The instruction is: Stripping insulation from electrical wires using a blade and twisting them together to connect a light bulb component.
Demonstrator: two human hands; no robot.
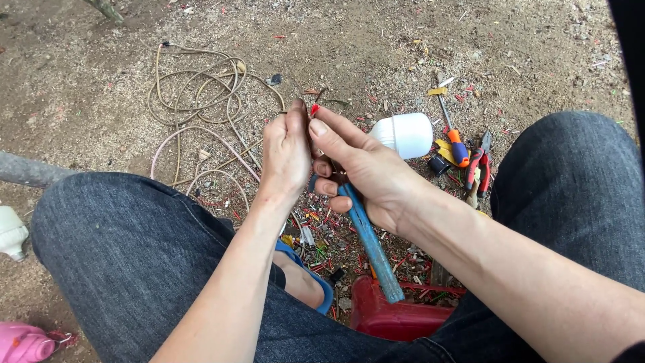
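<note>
My left hand (285,151) and my right hand (366,168) meet above the dirt ground, between my knees in dark jeans. The right hand grips a tool with blue handles (369,238) that point down toward me. The left hand pinches a thin wire with a red tip (314,109) at the tool's jaws; the jaws themselves are hidden by my fingers. A white bulb-shaped plastic body (406,134) lies just behind the right hand.
A tangle of beige cable (201,101) lies on the ground at the upper left. An orange-handled screwdriver (455,144) and red-handled pliers (478,168) lie right of the bulb. A red plastic stool edge (396,316) and blue sandal (309,272) sit below, amid wire scraps.
</note>
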